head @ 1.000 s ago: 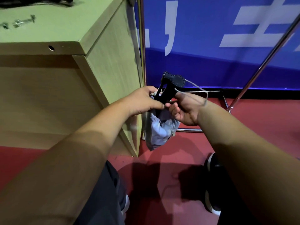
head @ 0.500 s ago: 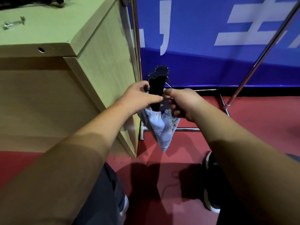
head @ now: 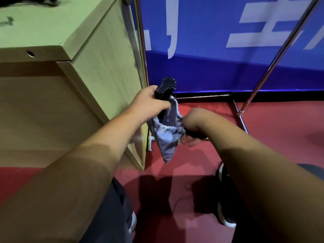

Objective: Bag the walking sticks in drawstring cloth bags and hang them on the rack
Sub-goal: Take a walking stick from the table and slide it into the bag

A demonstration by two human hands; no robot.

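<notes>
Obs., head view.

- Left hand [head: 150, 106]: fingers [head: 155, 91] wrapped round the upper black end of the folded walking stick [head: 166, 85], thumb laid across it just above the bag's mouth. Firm grip, nothing spread.
- Right hand [head: 192, 126]: wrist bent, back of the hand toward the camera. Fingers [head: 192, 142] are curled under, holding the right edge of the drawstring cloth bag [head: 166, 137]. The exact pinch is hidden behind the wrist. A short pale cord end shows beside the fingertips.
- Stick: lower part is inside the bag, and the stitched black end stands out above the mouth, tilted slightly left.
- Bag: blue-grey patterned cloth with a gathered mouth open round the stick. It hangs between the two hands with its pointed bottom corner down, clear of the floor [head: 271, 137].
- Surroundings: the light wooden worktop [head: 43, 28] stands left, its corner panel just behind the left hand; small dark items on top are too blurred to name.
- The chrome rack [head: 268, 71] stands behind the hands: one upright close against the worktop's side, one slanted pole right, and base bars on the red floor.
- A blue banner [head: 219, 71] with white characters fills the background.
- A dark shoe [head: 226, 207] with a white sole stands below the right forearm.
</notes>
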